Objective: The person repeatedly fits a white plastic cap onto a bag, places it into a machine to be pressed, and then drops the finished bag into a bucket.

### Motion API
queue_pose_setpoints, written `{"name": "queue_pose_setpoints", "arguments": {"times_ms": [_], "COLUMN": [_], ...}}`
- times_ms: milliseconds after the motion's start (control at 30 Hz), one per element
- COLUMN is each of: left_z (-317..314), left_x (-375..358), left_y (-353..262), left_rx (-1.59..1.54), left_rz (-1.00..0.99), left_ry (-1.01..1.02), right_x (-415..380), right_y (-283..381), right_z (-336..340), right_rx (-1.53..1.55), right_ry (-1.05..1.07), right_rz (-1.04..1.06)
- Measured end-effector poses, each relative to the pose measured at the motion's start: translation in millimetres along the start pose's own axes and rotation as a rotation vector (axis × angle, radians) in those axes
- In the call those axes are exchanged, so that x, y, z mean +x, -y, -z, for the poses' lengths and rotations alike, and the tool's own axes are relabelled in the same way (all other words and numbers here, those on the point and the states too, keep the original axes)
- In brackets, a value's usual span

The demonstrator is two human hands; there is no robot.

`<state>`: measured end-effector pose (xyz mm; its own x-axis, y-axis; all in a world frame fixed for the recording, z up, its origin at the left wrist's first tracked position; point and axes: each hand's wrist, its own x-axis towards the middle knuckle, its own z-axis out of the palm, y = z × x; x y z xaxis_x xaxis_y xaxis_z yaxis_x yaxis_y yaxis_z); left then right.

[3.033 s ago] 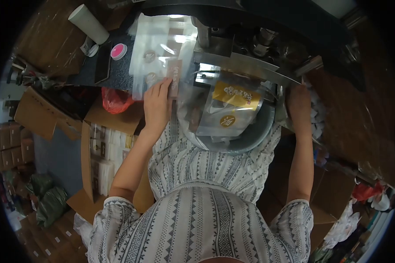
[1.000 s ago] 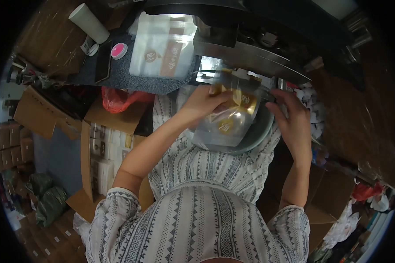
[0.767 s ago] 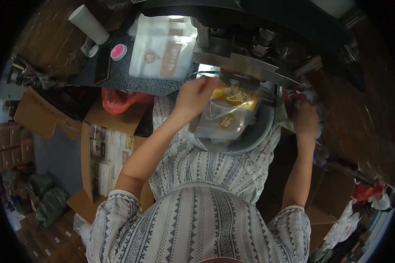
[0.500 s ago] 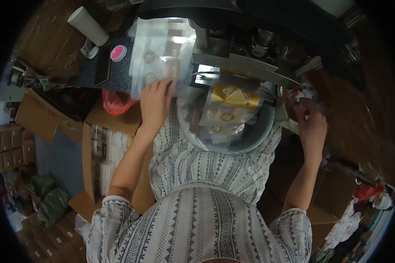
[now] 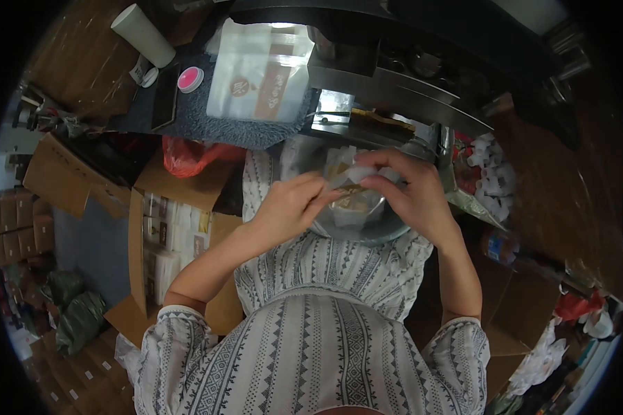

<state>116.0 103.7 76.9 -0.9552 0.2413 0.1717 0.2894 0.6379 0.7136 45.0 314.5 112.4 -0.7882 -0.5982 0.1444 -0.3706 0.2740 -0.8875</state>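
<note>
My left hand point(image 5: 291, 206) pinches the edge of a clear plastic pouch point(image 5: 340, 182) above a round tub point(image 5: 375, 240) on my lap. Close beside it, my right hand point(image 5: 412, 190) is closed, thumb and fingers around a small white plastic piece point(image 5: 358, 172) against the pouch. Their fingertips nearly meet. Below the hands, more printed pouches point(image 5: 353, 213) lie in the tub, partly hidden. A neat stack of clear pouches with brown print point(image 5: 259, 76) rests on a blue-grey towel point(image 5: 256, 134) ahead of my left hand.
A dark machine with a metal bar point(image 5: 408, 93) stands in front. At right, an open bag holds several small white pieces point(image 5: 490, 176). A pink-topped jar point(image 5: 190, 79), a phone point(image 5: 166, 97) and a white cup point(image 5: 144, 34) are at upper left. An open carton point(image 5: 137, 256) stands left.
My left hand has drawn a pouch back from the stack. My right hand has come from the bag at right to the middle with a small white piece. Both hands now meet above the tub.
</note>
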Motion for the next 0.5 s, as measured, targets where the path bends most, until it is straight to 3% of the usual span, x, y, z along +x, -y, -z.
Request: {"name": "queue_pose_setpoints", "arguments": {"times_ms": [100, 167, 200, 267, 500], "left_z": [-9, -7, -6, -9, -4], "left_x": [19, 21, 22, 18, 14], "left_y": [1, -1, -1, -4, -6], "left_rx": [-0.009, 0.017, 0.047, 0.071, 0.17], "left_rz": [0.018, 0.046, 0.074, 0.07, -0.009], "left_ry": [-0.096, -0.104, -0.11, -0.143, -0.154], "right_x": [-8, -16, -18, -19, -16], "right_y": [-2, 5, 4, 2, 3], "right_z": [16, 30, 30, 31, 20], "right_rx": [-0.064, -0.292, -0.291, -0.488, -0.447], "right_ry": [-0.117, -0.281, -0.285, -0.243, -0.101], "right_rz": [-0.045, -0.062, -0.069, 0.119, 0.081]}}
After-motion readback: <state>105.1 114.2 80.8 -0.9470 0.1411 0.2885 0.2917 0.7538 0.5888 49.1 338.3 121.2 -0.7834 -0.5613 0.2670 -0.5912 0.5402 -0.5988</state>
